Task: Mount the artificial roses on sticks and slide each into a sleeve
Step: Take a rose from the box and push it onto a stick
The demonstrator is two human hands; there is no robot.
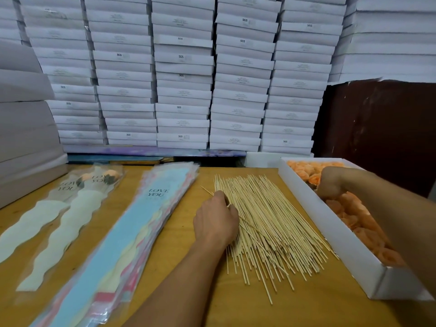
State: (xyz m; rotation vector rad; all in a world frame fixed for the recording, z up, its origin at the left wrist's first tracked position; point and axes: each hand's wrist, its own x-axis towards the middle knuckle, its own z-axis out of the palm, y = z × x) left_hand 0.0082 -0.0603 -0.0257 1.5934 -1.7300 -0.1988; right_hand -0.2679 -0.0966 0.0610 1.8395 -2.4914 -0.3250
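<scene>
**Both hands down among the sticks and roses**

At centre frame the left hand (215,220) lay on the heap of wooden sticks (271,223), fingers curled, pinching one stick. At right, the right hand (330,182) reached into the white box (330,232) of orange roses (354,213); its fingers were hidden, so its grip could not be told. Empty sleeves (132,232) were stacked left of centre, two filled sleeves (70,208) at far left.
</scene>
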